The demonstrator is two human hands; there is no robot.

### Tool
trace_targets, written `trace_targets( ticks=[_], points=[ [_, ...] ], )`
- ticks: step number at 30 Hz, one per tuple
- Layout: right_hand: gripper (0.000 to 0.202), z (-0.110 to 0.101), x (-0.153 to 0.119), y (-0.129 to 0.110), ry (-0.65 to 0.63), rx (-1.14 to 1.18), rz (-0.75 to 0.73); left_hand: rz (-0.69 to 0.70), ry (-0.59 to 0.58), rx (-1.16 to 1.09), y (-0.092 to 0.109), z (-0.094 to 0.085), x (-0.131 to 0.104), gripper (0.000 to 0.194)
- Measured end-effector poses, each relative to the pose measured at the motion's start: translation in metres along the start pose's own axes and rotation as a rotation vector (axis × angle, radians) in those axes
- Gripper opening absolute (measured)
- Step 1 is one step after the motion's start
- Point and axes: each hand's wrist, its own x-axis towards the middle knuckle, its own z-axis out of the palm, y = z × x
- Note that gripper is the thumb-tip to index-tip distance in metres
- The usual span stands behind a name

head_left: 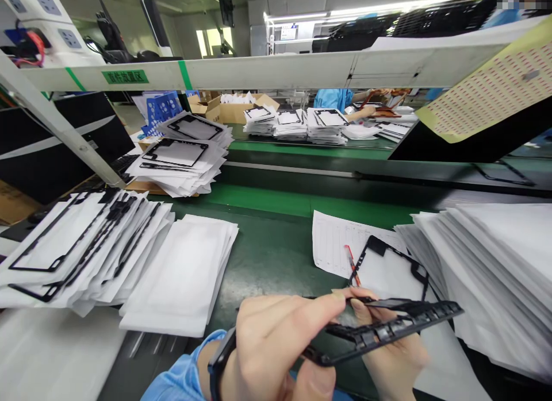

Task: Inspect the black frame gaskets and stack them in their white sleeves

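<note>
A black plastic frame (388, 330) is held tilted, seen nearly edge-on, low in the view. My left hand (280, 338), with a dark band at the wrist and a blue sleeve, grips its left end between thumb and fingers. On the far side and to the right, my right hand (390, 343) holds the same frame, its fingers partly hidden behind it. Just beyond the hands, another black frame (378, 246) lies on white sheets, beside a printed paper (330, 246) and a red pen (350, 257).
White sleeves with black frames (56, 234) pile up at the left, next to plain white sleeves (181, 274). A tall white stack (487, 274) stands right. A shelf beam (267, 70) crosses above. Beyond it, a person in blue (334, 97) works.
</note>
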Motion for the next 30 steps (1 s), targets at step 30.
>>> trace_targets(
  ticks=[30],
  points=[
    [0.01, 0.007, -0.005, 0.005, -0.07, -0.015, 0.043, 0.049, -0.08, 0.14, -0.003, -0.007, 0.009, 0.031]
  ],
)
